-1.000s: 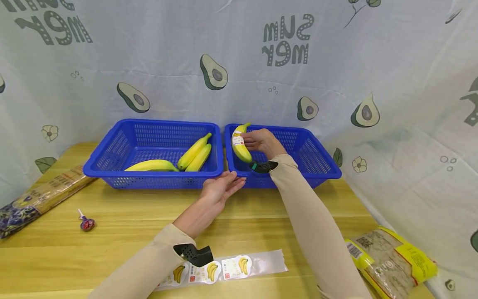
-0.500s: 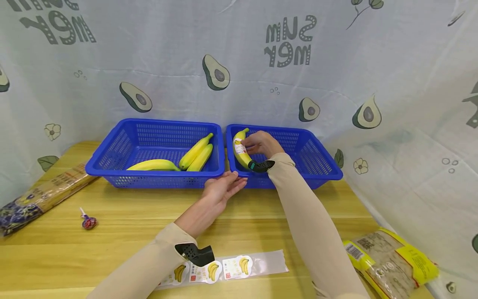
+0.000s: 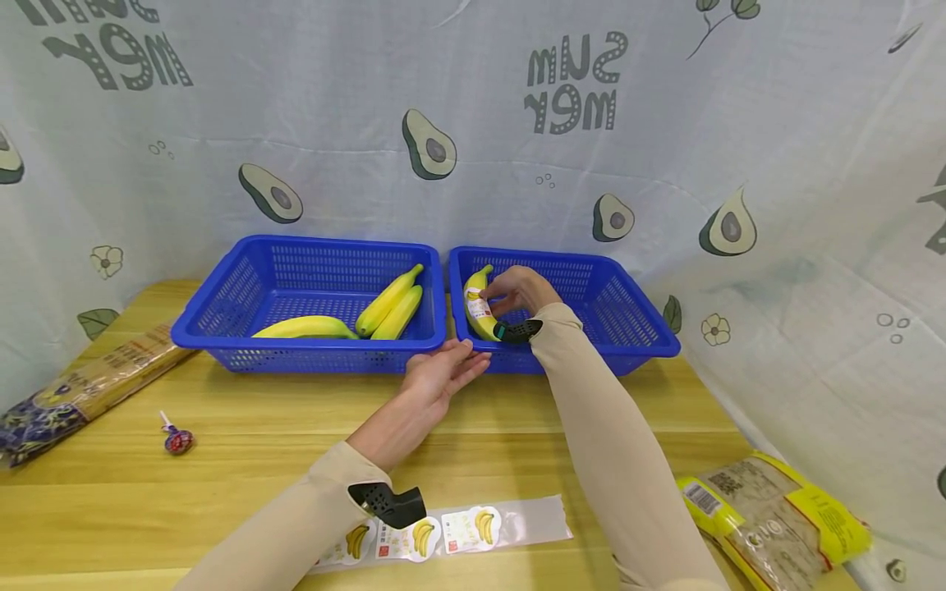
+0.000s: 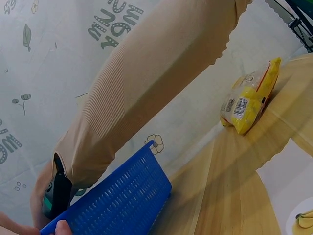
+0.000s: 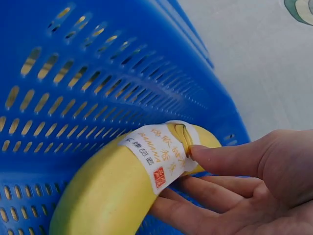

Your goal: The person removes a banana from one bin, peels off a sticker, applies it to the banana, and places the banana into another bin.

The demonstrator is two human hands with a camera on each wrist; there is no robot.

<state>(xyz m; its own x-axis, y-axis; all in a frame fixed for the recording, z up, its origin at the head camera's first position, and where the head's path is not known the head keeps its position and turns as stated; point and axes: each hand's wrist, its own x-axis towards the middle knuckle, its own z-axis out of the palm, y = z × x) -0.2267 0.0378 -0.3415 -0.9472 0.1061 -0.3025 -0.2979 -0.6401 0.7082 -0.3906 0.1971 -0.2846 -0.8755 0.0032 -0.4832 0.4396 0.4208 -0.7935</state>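
Note:
My right hand (image 3: 526,289) holds a banana (image 3: 479,316) low inside the right blue basket (image 3: 628,328), along its left wall. A white printed label (image 5: 159,152) wraps the banana's middle; in the right wrist view my thumb lies on the label and the fingers go beneath the fruit. My left hand (image 3: 429,382) pinches the front rim of that same basket near its left corner, thumb on top. In the left blue basket (image 3: 222,341) lie three bananas (image 3: 388,300), two side by side at the right and one along the front.
A backing strip with banana labels (image 3: 469,529) lies on the table's near part. To the left are a lollipop (image 3: 177,440) and a long printed package (image 3: 89,390). A yellow clear-windowed bag (image 3: 776,521) sits at the right. A patterned curtain (image 3: 332,98) hangs behind the baskets.
My right hand has lowered the labelled banana deeper into the right basket, bringing its stem end below the back rim. The left hand stays on the front rim.

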